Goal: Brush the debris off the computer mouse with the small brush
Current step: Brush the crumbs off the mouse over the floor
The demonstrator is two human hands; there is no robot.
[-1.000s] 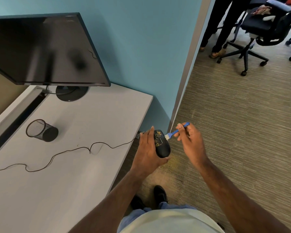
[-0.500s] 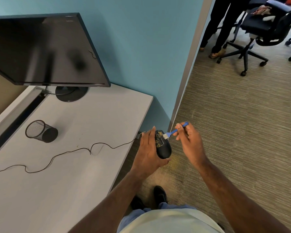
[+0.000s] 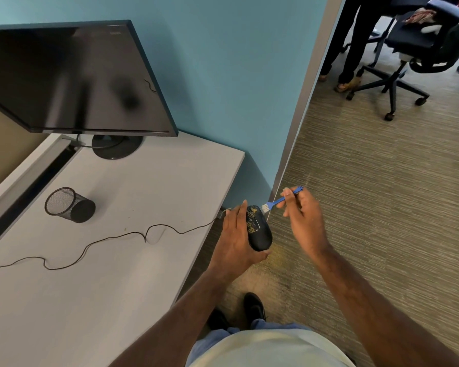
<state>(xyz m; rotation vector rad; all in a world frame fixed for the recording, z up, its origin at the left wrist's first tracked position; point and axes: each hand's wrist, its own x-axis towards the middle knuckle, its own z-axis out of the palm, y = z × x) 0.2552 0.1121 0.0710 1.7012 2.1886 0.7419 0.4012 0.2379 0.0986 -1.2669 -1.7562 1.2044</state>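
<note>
Your left hand (image 3: 237, 235) grips the black computer mouse (image 3: 259, 229) off the desk's (image 3: 96, 287) right edge, over the carpet (image 3: 382, 194); yellowish debris (image 3: 252, 218) speckles its front half. Your right hand (image 3: 301, 221) pinches the small blue brush (image 3: 281, 199), w/ white bristles just beside the mouse's front end, contact unclear. Mouse cable (image 3: 112, 238) trails left across the desk, near the mesh cup (image 3: 69, 205) lying on its side.

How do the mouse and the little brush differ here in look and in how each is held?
The black rounded computer mouse is bulky and speckled with yellowish debris; the thin blue-handled brush with white bristles looks clean. The left hand cradles the mouse, while the right hand pinches the brush. Both are held over the carpet.
</note>
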